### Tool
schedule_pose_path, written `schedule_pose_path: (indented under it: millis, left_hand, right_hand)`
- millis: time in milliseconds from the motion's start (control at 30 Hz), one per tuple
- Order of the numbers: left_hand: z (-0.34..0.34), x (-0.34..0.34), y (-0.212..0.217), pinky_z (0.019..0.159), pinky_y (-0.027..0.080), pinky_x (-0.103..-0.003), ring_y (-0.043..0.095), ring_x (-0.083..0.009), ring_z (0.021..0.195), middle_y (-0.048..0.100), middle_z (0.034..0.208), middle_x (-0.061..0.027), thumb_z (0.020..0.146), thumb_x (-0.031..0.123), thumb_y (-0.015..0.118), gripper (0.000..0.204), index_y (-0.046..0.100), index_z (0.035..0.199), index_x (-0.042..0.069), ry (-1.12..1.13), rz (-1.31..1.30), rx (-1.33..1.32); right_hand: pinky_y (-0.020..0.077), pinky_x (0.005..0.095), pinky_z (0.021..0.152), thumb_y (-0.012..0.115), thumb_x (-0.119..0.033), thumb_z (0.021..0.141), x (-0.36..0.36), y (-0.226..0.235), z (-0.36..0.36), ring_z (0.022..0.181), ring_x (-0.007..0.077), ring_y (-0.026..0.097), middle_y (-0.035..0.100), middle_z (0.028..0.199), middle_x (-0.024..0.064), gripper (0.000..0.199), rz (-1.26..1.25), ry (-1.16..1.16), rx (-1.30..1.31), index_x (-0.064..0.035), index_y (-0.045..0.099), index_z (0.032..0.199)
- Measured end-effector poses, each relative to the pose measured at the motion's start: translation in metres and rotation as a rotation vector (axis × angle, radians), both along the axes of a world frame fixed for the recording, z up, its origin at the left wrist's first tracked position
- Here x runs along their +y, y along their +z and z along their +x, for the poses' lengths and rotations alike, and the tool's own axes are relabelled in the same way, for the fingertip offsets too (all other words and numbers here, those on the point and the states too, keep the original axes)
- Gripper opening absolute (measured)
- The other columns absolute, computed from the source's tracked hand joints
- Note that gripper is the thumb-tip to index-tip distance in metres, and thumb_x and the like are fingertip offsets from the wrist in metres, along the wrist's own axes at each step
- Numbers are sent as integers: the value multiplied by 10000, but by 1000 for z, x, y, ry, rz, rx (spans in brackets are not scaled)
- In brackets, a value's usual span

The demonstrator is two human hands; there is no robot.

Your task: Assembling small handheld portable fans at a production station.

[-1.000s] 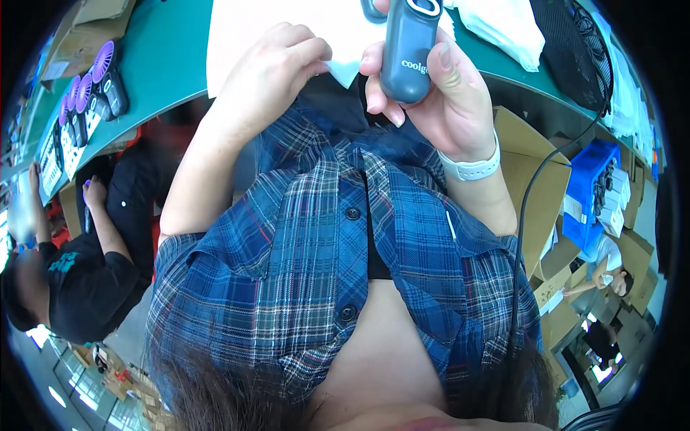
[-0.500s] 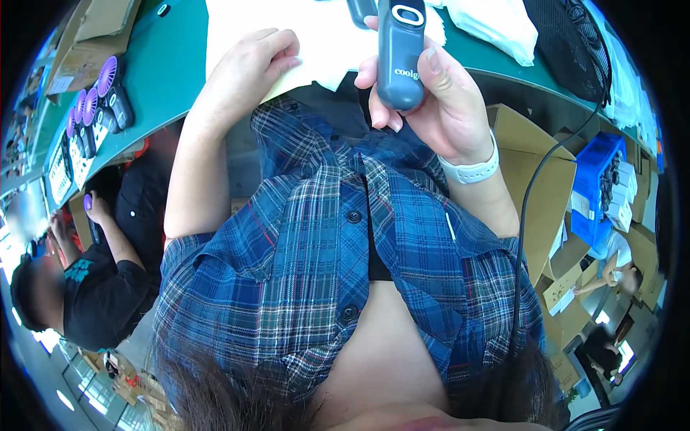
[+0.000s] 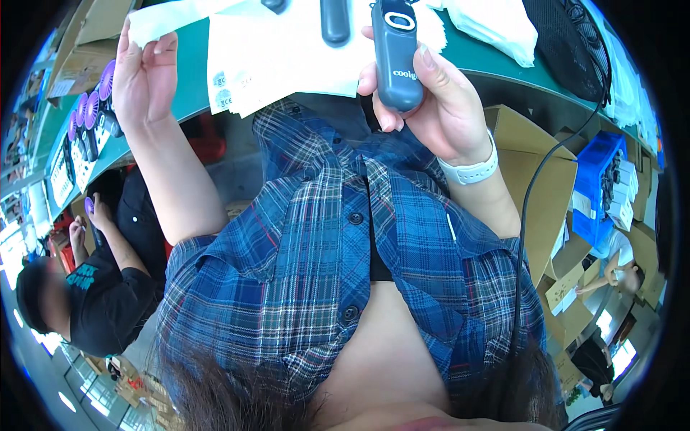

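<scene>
My right hand (image 3: 449,108) is wrapped round a dark grey handheld fan body (image 3: 399,68), rounded at its lower end and bearing an oval white-rimmed button. The top of this body runs past the picture's edge. Up at the left, my raised left hand (image 3: 149,82) has the end of a white paper strip (image 3: 183,20) between its fingertips. Between the hands lies a stack of white label sheets (image 3: 251,65) with small grey printed marks. On these sheets rests another dark grey fan body (image 3: 335,21), and the end of a further dark piece shows beside it.
Several purple fans (image 3: 91,108) with dark handles stand at the left of the green table (image 3: 192,72). A white plastic bag (image 3: 496,29) and a black mesh bag (image 3: 568,50) lie at the right. Below are cardboard boxes (image 3: 535,165) and a blue crate (image 3: 596,187). A co-worker (image 3: 108,287) sits at the left.
My left hand has swung from the label sheets out to the left and up, with the white paper strip in its fingers. My right hand and the fan body have barely moved.
</scene>
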State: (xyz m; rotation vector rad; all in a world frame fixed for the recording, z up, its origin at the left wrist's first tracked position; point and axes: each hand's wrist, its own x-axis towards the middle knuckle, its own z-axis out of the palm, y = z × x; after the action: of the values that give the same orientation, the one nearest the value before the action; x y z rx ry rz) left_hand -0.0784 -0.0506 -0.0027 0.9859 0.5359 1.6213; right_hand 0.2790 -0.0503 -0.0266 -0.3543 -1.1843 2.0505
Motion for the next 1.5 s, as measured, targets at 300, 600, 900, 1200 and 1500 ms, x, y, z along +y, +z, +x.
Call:
schedule_pose_path:
  millis: [300, 600, 900, 1200, 1500]
  left_hand:
    - [-5, -25, 51, 690, 472, -307, 609, -152, 786, 661, 922, -90, 919, 42, 508, 173, 616, 1043, -13, 722, 494, 85]
    - [10, -31, 18, 631, 495, -348, 640, -240, 680, 640, 702, -89, 842, 220, 685, 260, 619, 991, 18, 881, -331, 1734]
    - [-2, -39, 8, 642, 490, -365, 615, -309, 656, 647, 736, -134, 877, 247, 633, 248, 621, 950, 10, 804, -417, 2031]
    - [58, -8, -10, 641, 482, -354, 613, -260, 669, 649, 783, -144, 905, 258, 595, 259, 642, 950, 8, 629, -212, 1524]
    - [43, -5, -24, 599, 487, -303, 623, -212, 651, 669, 805, -132, 923, 214, 574, 262, 631, 1080, 13, 366, -303, 1628]
  right_hand:
    - [508, 248, 581, 440, -316, 982, 1, -2, -2, 648, 166, 601, 623, 916, 172, 539, 27, -33, -82, 35, 347, 1381]
    - [502, 224, 527, 574, -301, 905, -1, 1, -2, 668, 147, 613, 636, 826, 135, 543, 243, -110, -248, 21, 420, 1314]
    - [495, 224, 590, 569, -259, 910, -4, 3, 9, 750, 122, 617, 654, 854, 75, 494, 161, -55, -288, 12, 440, 1302]
    - [475, 233, 606, 600, -228, 887, -6, -3, 4, 721, 111, 592, 629, 846, 79, 535, 426, -313, -497, 31, 449, 1331]
    - [457, 250, 645, 588, -257, 902, -7, 7, -31, 710, 161, 600, 636, 904, 123, 484, 818, -300, -695, 0, 508, 1306]
